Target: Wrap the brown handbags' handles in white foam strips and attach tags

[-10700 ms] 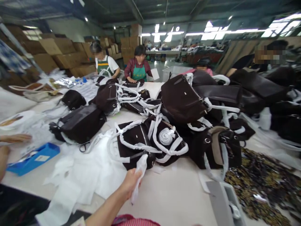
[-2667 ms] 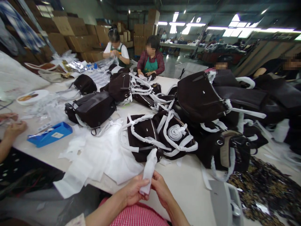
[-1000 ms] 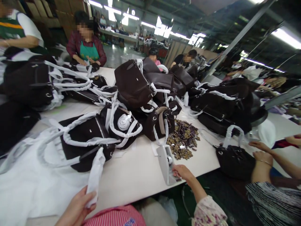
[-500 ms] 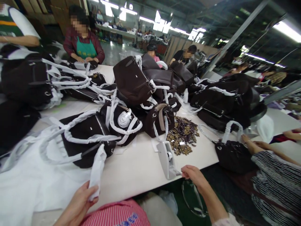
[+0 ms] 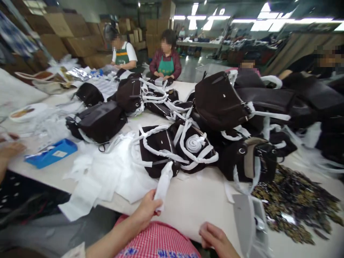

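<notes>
While the left hand [image 5: 145,208] grips a white foam strip [image 5: 163,186] at the near edge of the counter [image 5: 193,215], the right hand [image 5: 215,237] lies half-open and empty beside a grey tape dispenser [image 5: 248,224].

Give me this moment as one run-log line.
left hand: grips white wrapping strip | right hand: empty, beside grey tape dispenser

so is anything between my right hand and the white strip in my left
Nothing visible stands in the way. Only the white table top lies between the right hand and the white foam strip held in the left hand. The grey tape dispenser sits on the hand's far side.
</notes>
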Demonstrator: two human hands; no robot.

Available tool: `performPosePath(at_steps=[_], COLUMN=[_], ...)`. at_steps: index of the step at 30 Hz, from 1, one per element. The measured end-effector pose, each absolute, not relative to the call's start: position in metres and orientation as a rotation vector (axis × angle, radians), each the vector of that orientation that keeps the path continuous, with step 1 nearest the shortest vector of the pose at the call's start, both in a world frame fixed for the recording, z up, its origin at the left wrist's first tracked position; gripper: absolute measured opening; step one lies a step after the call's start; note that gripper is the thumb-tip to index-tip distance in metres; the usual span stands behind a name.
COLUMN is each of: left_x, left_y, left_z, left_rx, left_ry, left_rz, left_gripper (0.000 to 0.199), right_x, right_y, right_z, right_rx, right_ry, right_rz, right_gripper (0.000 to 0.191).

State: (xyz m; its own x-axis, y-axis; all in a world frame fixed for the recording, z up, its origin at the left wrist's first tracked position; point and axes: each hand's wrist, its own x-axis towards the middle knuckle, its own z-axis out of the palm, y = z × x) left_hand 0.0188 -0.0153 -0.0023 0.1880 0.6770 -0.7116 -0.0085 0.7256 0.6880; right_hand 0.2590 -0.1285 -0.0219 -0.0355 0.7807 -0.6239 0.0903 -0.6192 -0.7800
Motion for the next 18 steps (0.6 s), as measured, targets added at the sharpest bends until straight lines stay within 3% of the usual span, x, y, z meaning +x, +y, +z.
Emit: performPosePath(at_steps=[5, 13, 18], left_x=[0.018, 0.014, 0.009], left_y=[-0.019, -0.016, -0.017], left_z=[0.004, 0.021, 0.021], left_rx=[0.754, 0.877, 0.847], left_ry=[1.340, 1.301, 1.252], left_rz=[0.503, 0.433, 0.432], left_gripper=[0.041, 0.037, 0.041], right_x=[0.188, 0.169, 0.167], right_y=[-0.046, -0.026, -0.025], right_z=[0.038, -0.009, -0.013], right_rx=[-1.272, -1.446, -1.524], right_ry=[-1.090, -1.236, -1.189], right_rz=[1.901, 1.818, 1.851], right_gripper=[0.032, 0.039, 0.045])
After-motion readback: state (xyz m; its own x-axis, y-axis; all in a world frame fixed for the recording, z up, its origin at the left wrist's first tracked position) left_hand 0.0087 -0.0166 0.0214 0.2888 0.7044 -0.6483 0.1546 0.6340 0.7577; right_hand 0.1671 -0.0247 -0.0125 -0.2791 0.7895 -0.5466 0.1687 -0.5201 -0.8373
